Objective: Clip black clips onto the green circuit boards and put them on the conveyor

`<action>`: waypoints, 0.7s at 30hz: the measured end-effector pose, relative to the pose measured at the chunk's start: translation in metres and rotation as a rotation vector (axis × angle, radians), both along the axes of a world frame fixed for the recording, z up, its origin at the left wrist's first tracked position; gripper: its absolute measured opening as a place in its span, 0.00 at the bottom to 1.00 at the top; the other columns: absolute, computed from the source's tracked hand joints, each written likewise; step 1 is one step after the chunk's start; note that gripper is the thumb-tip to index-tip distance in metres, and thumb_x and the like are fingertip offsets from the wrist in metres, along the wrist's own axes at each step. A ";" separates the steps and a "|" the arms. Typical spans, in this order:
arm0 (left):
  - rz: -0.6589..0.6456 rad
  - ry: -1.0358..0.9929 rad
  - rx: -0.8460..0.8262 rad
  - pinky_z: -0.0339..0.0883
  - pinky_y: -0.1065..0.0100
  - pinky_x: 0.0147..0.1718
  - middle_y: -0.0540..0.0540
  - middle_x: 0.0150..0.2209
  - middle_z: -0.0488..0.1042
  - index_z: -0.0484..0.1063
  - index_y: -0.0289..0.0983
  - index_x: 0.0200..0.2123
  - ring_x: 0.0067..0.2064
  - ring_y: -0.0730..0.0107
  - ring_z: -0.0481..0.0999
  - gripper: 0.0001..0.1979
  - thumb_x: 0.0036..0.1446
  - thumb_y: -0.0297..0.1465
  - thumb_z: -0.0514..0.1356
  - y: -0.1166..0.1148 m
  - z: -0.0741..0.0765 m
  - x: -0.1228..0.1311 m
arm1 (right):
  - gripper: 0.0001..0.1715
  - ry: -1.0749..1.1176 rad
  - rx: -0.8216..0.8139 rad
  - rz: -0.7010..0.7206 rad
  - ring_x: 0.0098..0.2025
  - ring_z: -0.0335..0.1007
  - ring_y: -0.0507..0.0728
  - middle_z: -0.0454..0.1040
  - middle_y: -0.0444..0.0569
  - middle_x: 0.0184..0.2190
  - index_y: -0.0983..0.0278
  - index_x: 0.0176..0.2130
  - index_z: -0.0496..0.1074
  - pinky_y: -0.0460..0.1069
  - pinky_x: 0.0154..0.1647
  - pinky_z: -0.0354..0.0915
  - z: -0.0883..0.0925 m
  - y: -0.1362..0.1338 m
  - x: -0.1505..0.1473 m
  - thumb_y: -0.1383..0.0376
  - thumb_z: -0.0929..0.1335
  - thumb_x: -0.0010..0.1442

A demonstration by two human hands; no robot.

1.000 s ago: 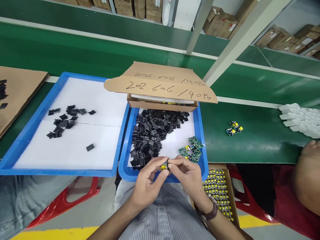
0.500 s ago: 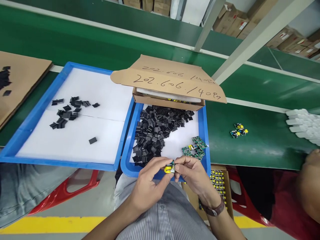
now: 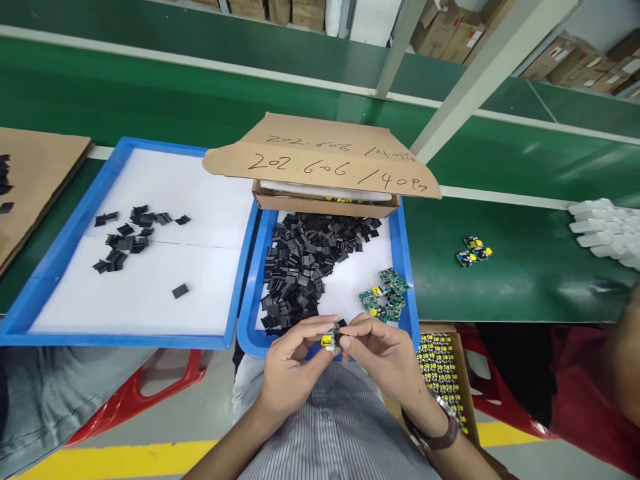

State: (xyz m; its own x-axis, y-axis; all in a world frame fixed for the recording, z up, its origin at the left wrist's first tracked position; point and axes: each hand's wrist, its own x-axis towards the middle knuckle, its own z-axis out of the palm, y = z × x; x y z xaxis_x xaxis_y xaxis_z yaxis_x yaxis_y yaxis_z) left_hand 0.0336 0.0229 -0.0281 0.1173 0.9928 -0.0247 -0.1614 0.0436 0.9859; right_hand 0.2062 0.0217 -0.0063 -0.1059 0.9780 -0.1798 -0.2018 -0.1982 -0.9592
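Observation:
Just over the front rim of the blue tray (image 3: pixel 411 267), my two hands meet. My left hand (image 3: pixel 293 373) pinches a small circuit board (image 3: pixel 327 340) with a yellow component, held on edge between thumb and fingers. The fingertips of my right hand (image 3: pixel 387 357) are closed at the board's right side, where a small black plastic piece (image 3: pixel 342 323) shows against it; fingers partly cover it. Inside the tray lie a heap of black plastic pieces (image 3: pixel 300 267) and several green circuit boards (image 3: pixel 395 280), near my right hand.
A lidded cardboard box (image 3: pixel 325 203) with handwriting stands across the tray's back. To the left is another blue-rimmed tray (image 3: pixel 243 267) with scattered black pieces. Three boards (image 3: pixel 474 251) sit on the green bench (image 3: pixel 520 287). Below right, a carton (image 3: pixel 465 393) holds rows of boards. People sit on both sides.
A dark piece now shows at the board between my fingertips. The board has turned slightly, and my right fingers have shifted against its side. The whole view has moved a little.

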 end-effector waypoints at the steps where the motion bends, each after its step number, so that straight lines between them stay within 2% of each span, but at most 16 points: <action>1: -0.003 -0.020 -0.005 0.81 0.63 0.50 0.43 0.51 0.82 0.81 0.43 0.47 0.53 0.61 0.82 0.16 0.57 0.20 0.68 0.000 0.000 0.000 | 0.07 -0.027 0.019 0.002 0.33 0.76 0.53 0.77 0.46 0.34 0.58 0.41 0.82 0.49 0.35 0.75 0.001 0.000 0.000 0.68 0.74 0.63; 4: -0.002 -0.042 -0.004 0.80 0.63 0.51 0.45 0.50 0.82 0.82 0.44 0.46 0.53 0.62 0.83 0.17 0.56 0.20 0.69 0.001 -0.002 0.001 | 0.07 -0.136 0.067 -0.017 0.35 0.76 0.54 0.76 0.46 0.34 0.58 0.40 0.82 0.49 0.37 0.74 0.001 0.000 0.000 0.69 0.73 0.63; 8: -0.003 -0.012 0.034 0.80 0.60 0.52 0.45 0.49 0.83 0.82 0.44 0.45 0.51 0.62 0.83 0.17 0.55 0.19 0.69 0.002 -0.004 0.000 | 0.04 -0.159 0.049 -0.020 0.32 0.74 0.53 0.75 0.45 0.31 0.60 0.36 0.81 0.47 0.31 0.72 -0.001 0.001 -0.002 0.69 0.73 0.62; 14: -0.024 0.121 0.212 0.81 0.54 0.50 0.43 0.47 0.84 0.82 0.43 0.47 0.50 0.59 0.84 0.17 0.58 0.19 0.67 0.005 -0.001 -0.003 | 0.03 -0.178 0.039 -0.003 0.28 0.72 0.51 0.74 0.44 0.30 0.61 0.35 0.81 0.46 0.28 0.72 -0.004 0.002 -0.003 0.66 0.73 0.62; 16: -0.046 0.178 0.278 0.80 0.54 0.50 0.43 0.48 0.83 0.81 0.44 0.49 0.50 0.59 0.83 0.18 0.59 0.19 0.66 0.004 0.001 -0.003 | 0.03 -0.125 0.019 0.018 0.26 0.72 0.50 0.74 0.44 0.30 0.60 0.35 0.82 0.46 0.27 0.72 -0.004 0.004 -0.001 0.65 0.74 0.62; 19: -0.044 0.266 0.267 0.80 0.57 0.49 0.43 0.50 0.81 0.78 0.44 0.53 0.51 0.60 0.82 0.20 0.60 0.21 0.66 0.002 0.003 -0.002 | 0.05 -0.011 -0.026 0.056 0.26 0.75 0.51 0.77 0.44 0.32 0.59 0.40 0.83 0.48 0.30 0.75 -0.007 0.006 0.004 0.63 0.74 0.62; 21: 0.006 0.321 0.244 0.79 0.58 0.50 0.43 0.50 0.80 0.77 0.44 0.54 0.51 0.60 0.81 0.21 0.59 0.22 0.66 0.001 0.005 -0.001 | 0.10 -0.016 0.008 0.039 0.34 0.78 0.54 0.79 0.47 0.37 0.57 0.46 0.82 0.51 0.37 0.77 -0.008 0.005 0.006 0.63 0.74 0.63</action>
